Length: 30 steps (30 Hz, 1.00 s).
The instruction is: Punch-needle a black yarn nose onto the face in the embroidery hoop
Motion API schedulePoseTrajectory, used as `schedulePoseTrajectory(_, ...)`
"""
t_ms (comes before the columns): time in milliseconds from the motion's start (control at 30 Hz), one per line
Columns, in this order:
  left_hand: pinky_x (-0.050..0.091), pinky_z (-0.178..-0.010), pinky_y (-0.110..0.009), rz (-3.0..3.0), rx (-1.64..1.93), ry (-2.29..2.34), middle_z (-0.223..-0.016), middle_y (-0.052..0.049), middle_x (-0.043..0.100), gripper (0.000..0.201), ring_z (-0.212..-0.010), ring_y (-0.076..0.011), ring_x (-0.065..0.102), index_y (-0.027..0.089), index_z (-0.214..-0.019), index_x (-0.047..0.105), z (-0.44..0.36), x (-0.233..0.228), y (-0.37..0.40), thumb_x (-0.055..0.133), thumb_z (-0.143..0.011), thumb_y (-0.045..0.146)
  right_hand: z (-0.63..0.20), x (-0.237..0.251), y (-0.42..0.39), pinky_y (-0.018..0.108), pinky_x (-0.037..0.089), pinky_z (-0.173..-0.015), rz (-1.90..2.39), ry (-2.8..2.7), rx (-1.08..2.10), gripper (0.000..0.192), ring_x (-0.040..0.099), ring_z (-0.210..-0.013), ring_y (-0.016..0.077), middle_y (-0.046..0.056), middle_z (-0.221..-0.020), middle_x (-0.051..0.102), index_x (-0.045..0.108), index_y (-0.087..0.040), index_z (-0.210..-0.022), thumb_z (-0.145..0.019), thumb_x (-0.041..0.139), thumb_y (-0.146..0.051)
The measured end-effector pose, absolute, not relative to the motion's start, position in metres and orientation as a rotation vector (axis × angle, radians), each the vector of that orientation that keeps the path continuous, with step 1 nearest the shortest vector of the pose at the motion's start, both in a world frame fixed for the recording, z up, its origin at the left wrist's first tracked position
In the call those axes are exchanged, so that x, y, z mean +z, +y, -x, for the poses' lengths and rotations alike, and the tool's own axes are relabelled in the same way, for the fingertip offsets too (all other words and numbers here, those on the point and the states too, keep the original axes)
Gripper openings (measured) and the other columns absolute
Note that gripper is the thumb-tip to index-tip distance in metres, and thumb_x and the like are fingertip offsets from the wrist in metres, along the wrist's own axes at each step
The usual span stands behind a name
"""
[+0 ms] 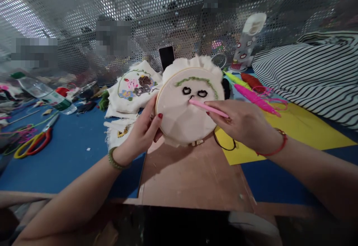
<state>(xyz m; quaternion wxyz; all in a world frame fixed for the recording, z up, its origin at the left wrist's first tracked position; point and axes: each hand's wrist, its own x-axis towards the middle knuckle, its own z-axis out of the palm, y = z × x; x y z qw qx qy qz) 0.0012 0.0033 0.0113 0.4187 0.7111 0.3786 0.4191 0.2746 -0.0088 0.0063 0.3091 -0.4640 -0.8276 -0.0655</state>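
Note:
My left hand (144, 128) grips the left rim of a round embroidery hoop (179, 125) and holds it tilted up above the table. The cream cloth stretched in the hoop shows a green stitched arc and two black stitched rings. My right hand (243, 123) holds a pink punch needle pen (208, 107), whose tip touches the cloth between the two black rings. A green bead bracelet sits on my left wrist and a red cord on my right.
Another embroidered cloth (134, 87) lies behind the hoop. Scissors with red and yellow handles (36, 141) and a plastic bottle (44, 93) are on the blue table at left. Pink, green and red yarn skeins (253, 95), yellow paper (304, 128) and striped fabric (307, 74) are at right. A perforated metal screen stands behind.

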Motion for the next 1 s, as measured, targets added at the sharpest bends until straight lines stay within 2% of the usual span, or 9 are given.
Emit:
schedulePoseTrajectory(67,0.038,-0.036,-0.02,-1.708,1.073,0.956,-0.075,0.003,0.057,0.062,-0.04,-0.0047,0.041,0.025,-0.154,0.036,-0.004,0.009,0.002,0.057,-0.099,0.046,-0.275,0.0,-0.003,0.035,0.054,-0.073,1.199,-2.091,-0.011,0.032,0.071,-0.087,0.0226,0.011,-0.106,0.078,0.073,-0.019,-0.116,-0.1,0.049,-0.032)
schedulePoseTrajectory(233,0.043,-0.04,-0.02,-1.47,1.019,0.996,-0.062,0.007,0.054,0.071,-0.042,-0.0076,0.047,0.02,-0.152,0.036,-0.008,0.002,0.007,0.066,-0.094,0.045,-0.274,-0.019,0.007,0.033,0.056,-0.068,1.195,-1.871,0.306,0.03,0.07,-0.081,0.0202,0.009,-0.097,0.076,0.07,-0.02,-0.112,-0.097,0.056,-0.041)
schedulePoseTrajectory(267,0.045,-0.041,-0.02,-1.433,0.995,0.992,-0.062,0.007,0.054,0.068,-0.043,-0.0077,0.048,0.019,-0.149,0.041,-0.008,0.0,0.009,0.068,-0.092,0.045,-0.273,-0.022,0.008,0.033,0.057,-0.069,1.17,-1.853,0.346,0.029,0.071,-0.083,0.0201,0.009,-0.097,0.076,0.068,-0.02,-0.111,-0.098,0.055,-0.042)
schedulePoseTrajectory(367,0.05,-0.048,-0.019,-1.361,0.945,0.966,-0.068,0.004,0.058,0.042,-0.051,-0.0069,0.052,0.016,-0.115,0.062,-0.007,-0.006,0.013,0.075,-0.087,0.044,-0.271,-0.026,0.01,0.035,0.059,-0.077,1.078,-1.832,0.452,0.027,0.073,-0.092,0.021,0.01,-0.101,0.075,0.064,-0.02,-0.112,-0.101,0.049,-0.039)
schedulePoseTrajectory(433,0.052,-0.05,-0.019,-1.347,0.934,0.945,-0.073,0.003,0.059,0.033,-0.054,-0.0061,0.054,0.016,-0.099,0.061,-0.007,-0.009,0.013,0.076,-0.086,0.044,-0.271,-0.027,0.01,0.037,0.059,-0.08,1.06,-1.814,0.503,0.026,0.073,-0.097,0.0218,0.011,-0.107,0.075,0.064,-0.021,-0.115,-0.103,0.046,-0.036)
schedulePoseTrajectory(533,0.056,-0.05,-0.021,-1.354,0.886,0.91,-0.079,0.002,0.061,0.034,-0.054,-0.0076,0.058,0.019,-0.112,0.056,-0.007,-0.011,0.01,0.07,-0.092,0.042,-0.272,-0.029,0.012,0.04,0.061,-0.083,1.022,-1.775,0.571,0.024,0.073,-0.1,0.0229,0.012,-0.119,0.073,0.068,-0.023,-0.113,-0.1,0.053,-0.035)
schedulePoseTrajectory(633,0.059,-0.051,-0.024,-1.354,0.858,0.874,-0.083,0.001,0.063,0.037,-0.055,-0.0098,0.062,0.02,-0.124,0.049,-0.007,-0.01,0.007,0.063,-0.096,0.041,-0.275,-0.032,0.014,0.043,0.06,-0.088,0.94,-1.744,0.617,0.021,0.073,-0.1,0.0239,0.01,-0.116,0.075,0.073,-0.024,-0.107,-0.094,0.065,-0.038)
schedulePoseTrajectory(833,0.061,-0.052,-0.024,-1.364,0.858,0.826,-0.08,0.001,0.064,0.032,-0.055,-0.0107,0.065,0.02,-0.12,0.047,-0.006,-0.011,0.006,0.06,-0.098,0.039,-0.275,-0.031,0.013,0.039,0.063,-0.078,0.918,-1.579,0.8,0.018,0.075,-0.09,0.0229,0.006,-0.096,0.079,0.074,-0.026,-0.099,-0.088,0.075,-0.04)
schedulePoseTrajectory(1000,0.061,-0.052,-0.023,-1.415,0.845,0.794,-0.079,0.002,0.065,0.03,-0.052,-0.0101,0.066,0.02,-0.115,0.045,-0.006,-0.009,0.005,0.059,-0.099,0.041,-0.272,-0.028,0.01,0.035,0.064,-0.077,0.847,-1.478,0.794,0.011,0.075,-0.087,0.0195,0.004,-0.089,0.078,0.073,-0.025,-0.093,-0.09,0.073,-0.036)
